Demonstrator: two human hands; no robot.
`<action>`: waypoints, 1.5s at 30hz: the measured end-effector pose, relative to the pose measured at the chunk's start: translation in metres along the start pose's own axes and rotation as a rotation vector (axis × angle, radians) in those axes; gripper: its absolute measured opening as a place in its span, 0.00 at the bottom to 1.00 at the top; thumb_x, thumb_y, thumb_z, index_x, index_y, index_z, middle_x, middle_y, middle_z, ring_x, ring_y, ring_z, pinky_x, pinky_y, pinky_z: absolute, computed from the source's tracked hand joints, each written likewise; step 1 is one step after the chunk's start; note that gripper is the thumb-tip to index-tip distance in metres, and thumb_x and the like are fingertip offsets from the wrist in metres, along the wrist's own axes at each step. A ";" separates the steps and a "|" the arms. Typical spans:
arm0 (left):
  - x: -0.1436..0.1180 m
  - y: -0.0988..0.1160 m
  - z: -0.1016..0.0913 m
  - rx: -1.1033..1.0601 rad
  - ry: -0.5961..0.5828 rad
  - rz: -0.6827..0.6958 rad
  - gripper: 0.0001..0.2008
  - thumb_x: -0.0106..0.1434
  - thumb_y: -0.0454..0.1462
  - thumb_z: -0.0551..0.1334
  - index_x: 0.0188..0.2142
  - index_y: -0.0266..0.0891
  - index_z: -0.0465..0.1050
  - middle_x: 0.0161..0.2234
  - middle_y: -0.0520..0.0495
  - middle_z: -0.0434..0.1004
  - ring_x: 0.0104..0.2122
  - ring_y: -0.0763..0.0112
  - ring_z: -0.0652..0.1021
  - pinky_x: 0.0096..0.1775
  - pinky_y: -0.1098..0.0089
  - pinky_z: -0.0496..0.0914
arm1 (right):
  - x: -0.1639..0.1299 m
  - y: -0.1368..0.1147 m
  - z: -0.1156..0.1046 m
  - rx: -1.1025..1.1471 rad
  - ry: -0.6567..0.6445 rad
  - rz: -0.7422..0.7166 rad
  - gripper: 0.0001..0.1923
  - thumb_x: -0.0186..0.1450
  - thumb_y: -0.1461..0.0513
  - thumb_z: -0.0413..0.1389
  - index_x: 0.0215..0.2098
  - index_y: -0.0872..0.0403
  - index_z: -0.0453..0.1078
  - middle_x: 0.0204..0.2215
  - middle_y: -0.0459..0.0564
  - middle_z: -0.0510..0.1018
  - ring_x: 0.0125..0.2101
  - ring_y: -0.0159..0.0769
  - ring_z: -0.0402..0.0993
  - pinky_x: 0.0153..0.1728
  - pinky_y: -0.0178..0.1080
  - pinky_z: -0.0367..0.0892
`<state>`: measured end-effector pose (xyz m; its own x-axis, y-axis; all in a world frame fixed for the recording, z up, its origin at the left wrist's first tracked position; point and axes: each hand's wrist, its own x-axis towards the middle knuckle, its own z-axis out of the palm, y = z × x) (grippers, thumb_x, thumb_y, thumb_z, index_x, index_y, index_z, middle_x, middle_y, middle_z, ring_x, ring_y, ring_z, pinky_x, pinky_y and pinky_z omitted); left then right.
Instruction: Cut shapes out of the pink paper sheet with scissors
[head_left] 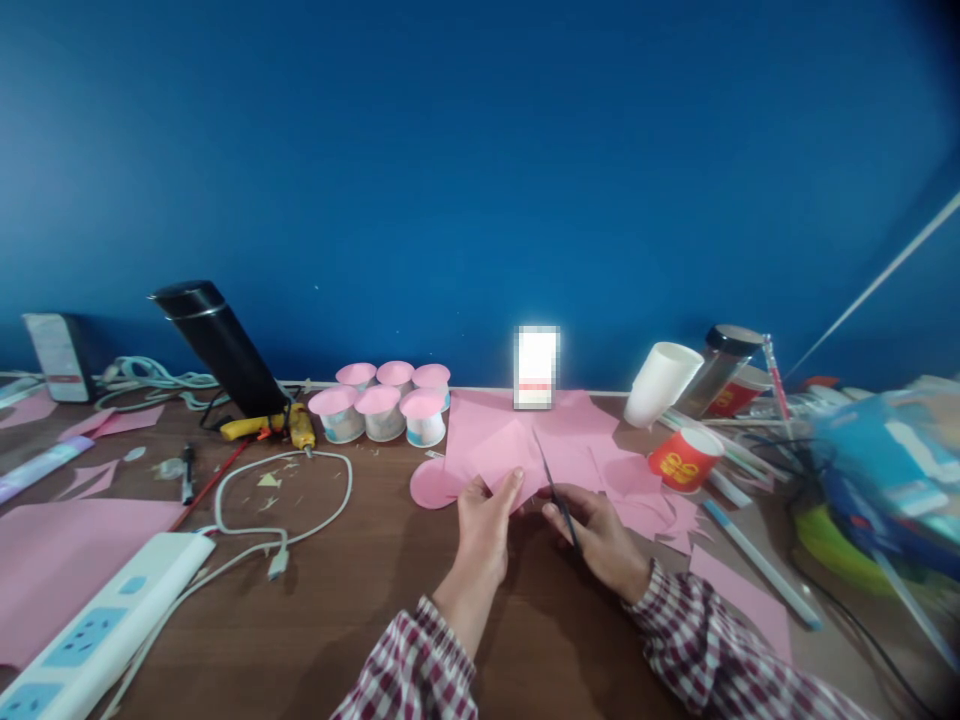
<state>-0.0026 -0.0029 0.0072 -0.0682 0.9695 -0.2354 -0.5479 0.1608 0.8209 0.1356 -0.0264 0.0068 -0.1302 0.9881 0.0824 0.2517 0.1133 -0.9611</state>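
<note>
My left hand (484, 525) pinches the lower edge of a folded piece of pink paper (504, 455) held just above the wooden table (360, 610). My right hand (600, 535) grips dark scissors (553, 490), whose blades point up and away into the pink paper. A pink paper circle (433, 484) lies on the table just left of my left hand. More pink sheets (577, 430) lie flat behind the held piece. Both my sleeves are red-and-white plaid.
Several pink-topped paper cups (384, 402) stand behind. A yellow glue gun (276, 427), black flask (225, 345), white power strip (101, 625) and cable (300, 500) lie left. A red cup (684, 458), white cup (661, 383), straws and a blue bag (892, 470) crowd the right.
</note>
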 end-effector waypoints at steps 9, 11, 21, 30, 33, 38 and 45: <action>0.001 -0.001 -0.001 0.011 0.010 0.007 0.20 0.45 0.43 0.71 0.34 0.32 0.74 0.22 0.49 0.74 0.19 0.75 0.71 0.22 0.74 0.64 | 0.000 0.002 -0.001 -0.002 -0.007 0.007 0.19 0.63 0.51 0.56 0.43 0.57 0.73 0.24 0.47 0.75 0.19 0.29 0.64 0.21 0.32 0.65; 0.001 -0.001 -0.001 0.006 -0.003 0.020 0.20 0.46 0.44 0.71 0.34 0.32 0.74 0.22 0.49 0.74 0.20 0.75 0.71 0.23 0.74 0.64 | 0.000 0.002 -0.001 -0.002 -0.013 0.006 0.19 0.63 0.51 0.56 0.42 0.57 0.73 0.25 0.48 0.76 0.20 0.29 0.65 0.21 0.32 0.65; 0.003 -0.003 -0.002 0.001 0.009 0.019 0.17 0.46 0.43 0.71 0.30 0.33 0.72 0.20 0.51 0.71 0.18 0.77 0.68 0.22 0.74 0.63 | -0.001 -0.002 -0.001 -0.040 -0.009 -0.005 0.17 0.63 0.51 0.55 0.39 0.57 0.74 0.23 0.47 0.74 0.20 0.29 0.65 0.20 0.32 0.64; 0.002 0.001 0.000 0.012 0.053 -0.002 0.17 0.45 0.43 0.71 0.28 0.33 0.71 0.19 0.52 0.70 0.18 0.78 0.68 0.22 0.75 0.63 | -0.001 -0.001 0.000 -0.061 0.010 -0.007 0.20 0.62 0.48 0.55 0.38 0.57 0.75 0.20 0.47 0.75 0.20 0.33 0.69 0.20 0.33 0.66; 0.002 0.000 0.000 0.007 0.041 -0.002 0.18 0.45 0.44 0.71 0.28 0.33 0.72 0.19 0.52 0.70 0.18 0.77 0.69 0.22 0.75 0.63 | -0.001 -0.001 0.000 -0.050 0.005 -0.007 0.20 0.62 0.49 0.55 0.40 0.57 0.75 0.21 0.47 0.76 0.20 0.32 0.69 0.20 0.33 0.66; 0.003 0.001 -0.001 0.010 0.070 -0.006 0.18 0.44 0.45 0.72 0.28 0.34 0.72 0.19 0.53 0.70 0.17 0.78 0.68 0.21 0.75 0.63 | -0.001 0.001 -0.001 -0.057 0.005 -0.011 0.20 0.62 0.49 0.56 0.41 0.57 0.75 0.22 0.47 0.76 0.20 0.31 0.67 0.20 0.33 0.65; 0.002 0.005 0.001 -0.073 0.025 -0.043 0.17 0.44 0.43 0.72 0.28 0.35 0.71 0.18 0.54 0.70 0.16 0.76 0.70 0.21 0.73 0.66 | -0.001 0.000 -0.001 -0.071 0.003 -0.011 0.20 0.62 0.49 0.55 0.39 0.57 0.75 0.21 0.48 0.75 0.20 0.32 0.68 0.20 0.32 0.65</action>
<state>-0.0047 -0.0003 0.0109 -0.0630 0.9569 -0.2834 -0.6103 0.1878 0.7696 0.1368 -0.0271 0.0072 -0.1309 0.9869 0.0940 0.3175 0.1316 -0.9391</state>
